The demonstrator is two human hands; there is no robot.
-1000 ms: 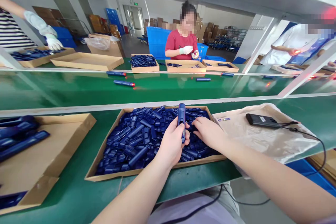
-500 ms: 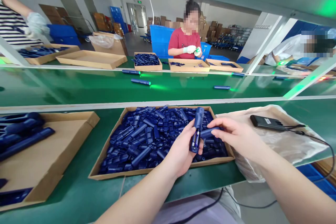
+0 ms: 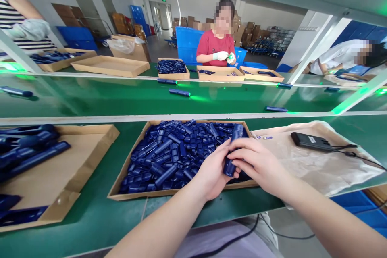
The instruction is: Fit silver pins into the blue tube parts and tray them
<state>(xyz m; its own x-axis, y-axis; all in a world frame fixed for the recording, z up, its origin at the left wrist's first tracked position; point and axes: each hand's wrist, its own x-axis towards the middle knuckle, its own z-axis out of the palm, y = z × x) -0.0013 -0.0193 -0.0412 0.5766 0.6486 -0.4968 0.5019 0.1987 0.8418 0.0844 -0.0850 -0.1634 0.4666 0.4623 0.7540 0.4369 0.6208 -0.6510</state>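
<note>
I have a dark blue torch (image 3: pixel 232 151) upright in the lower middle of the frame, my left hand (image 3: pixel 213 171) wrapped around its lower body from the left and my right hand (image 3: pixel 258 163) closed over its side, fingers pressing on it; whatever small piece sits under my right palm is hidden. I judge this to be the fitting step, a cover being pressed onto the body, and the next move would call for a firm, square squeeze so the part seats without slipping. Just behind my hands lies a shallow cardboard tray (image 3: pixel 142 196) heaped with blue plastic parts (image 3: pixel 169 155). At lower left another cardboard tray (image 3: pixel 75 169) holds a few longer blue pieces. To the right a black device (image 3: pixel 310 141) with a cable rests on a crumpled plastic bag (image 3: pixel 314 165). All of it sits on a green bench (image 3: pixel 99 217). Across the middle runs a green conveyor belt (image 3: pixel 121 98) carrying finished torches, some glowing green. Beyond it a person in a red shirt (image 3: pixel 215 44) works at more trays, with stacked cartons behind.
</note>
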